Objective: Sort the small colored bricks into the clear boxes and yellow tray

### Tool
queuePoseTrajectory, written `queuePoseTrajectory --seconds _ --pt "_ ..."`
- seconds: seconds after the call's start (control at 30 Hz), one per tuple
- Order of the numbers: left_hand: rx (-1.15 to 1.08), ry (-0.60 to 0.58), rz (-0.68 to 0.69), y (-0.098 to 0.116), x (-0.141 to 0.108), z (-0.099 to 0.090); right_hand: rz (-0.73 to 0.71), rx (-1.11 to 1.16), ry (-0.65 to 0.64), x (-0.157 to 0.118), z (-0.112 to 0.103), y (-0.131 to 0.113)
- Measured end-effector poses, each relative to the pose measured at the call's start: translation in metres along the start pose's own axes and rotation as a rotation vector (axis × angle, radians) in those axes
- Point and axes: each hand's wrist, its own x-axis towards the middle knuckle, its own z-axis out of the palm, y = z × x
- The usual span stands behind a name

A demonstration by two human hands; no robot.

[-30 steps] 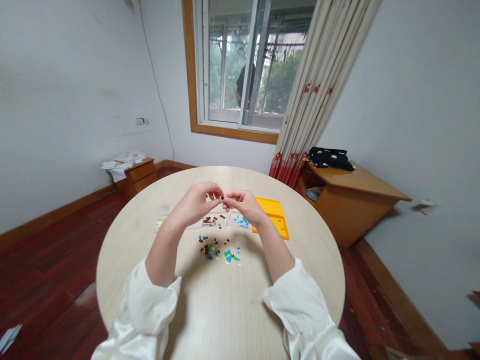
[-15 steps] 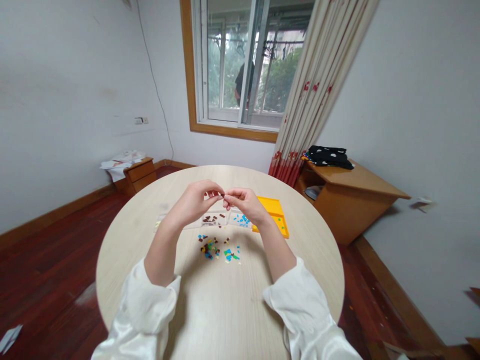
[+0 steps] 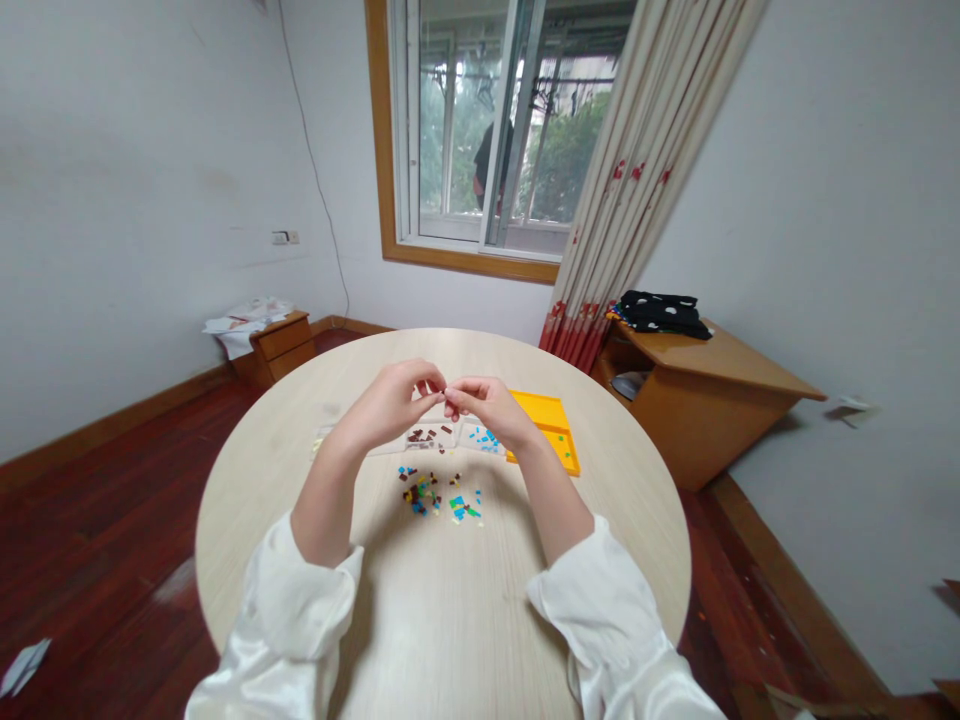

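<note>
My left hand (image 3: 401,400) and my right hand (image 3: 491,408) meet fingertip to fingertip above the round table (image 3: 450,620). Both are closed in a pinch around something small and dark between them, too tiny to make out. Below them lies a loose pile of brown, blue, yellow and green bricks (image 3: 421,494), with a blue and green cluster (image 3: 465,507) to its right. Behind the wrists, a clear tray holds brown bricks (image 3: 429,436) and blue bricks (image 3: 484,437). An open yellow box (image 3: 541,410) with a few green pieces stands beyond my right wrist.
Pale pieces (image 3: 318,444) lie at the left end of the clear tray. A wooden desk (image 3: 712,385) with folded black cloth (image 3: 666,313) stands at the right. Papers cover a small cabinet (image 3: 285,345) at the left. A person (image 3: 484,165) shows through the window.
The camera view has shifted slightly. My hands stay together in nearly the same pose, and the bricks on the table look unchanged.
</note>
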Motion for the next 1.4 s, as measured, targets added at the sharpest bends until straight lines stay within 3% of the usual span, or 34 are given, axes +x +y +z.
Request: queuePoseTrajectory --seconds 0.37,0.67,0.93,1.03,1.23,1.4 --pt "0.018 0.066 -0.054 -0.006 0.001 0.0 0.064 -0.026 0.104 0.002 0.0 0.009" --pt "0.01 0.087 -0.068 -0.002 0.002 -0.001 0.059 -0.45 0.278 0.014 -0.002 0.044" --pt "0.013 0.091 -0.077 -0.001 0.002 -0.003 0.117 -0.574 0.242 0.013 -0.003 0.043" --pt "0.014 0.084 -0.088 0.0 0.002 -0.003 0.142 -0.726 0.157 0.011 -0.002 0.04" --pt "0.016 0.082 -0.09 0.0 0.002 -0.002 0.369 -1.085 -0.284 0.002 0.006 0.04" --pt "0.007 0.071 -0.098 0.001 0.003 -0.003 0.467 -1.169 -0.369 -0.002 0.012 0.041"
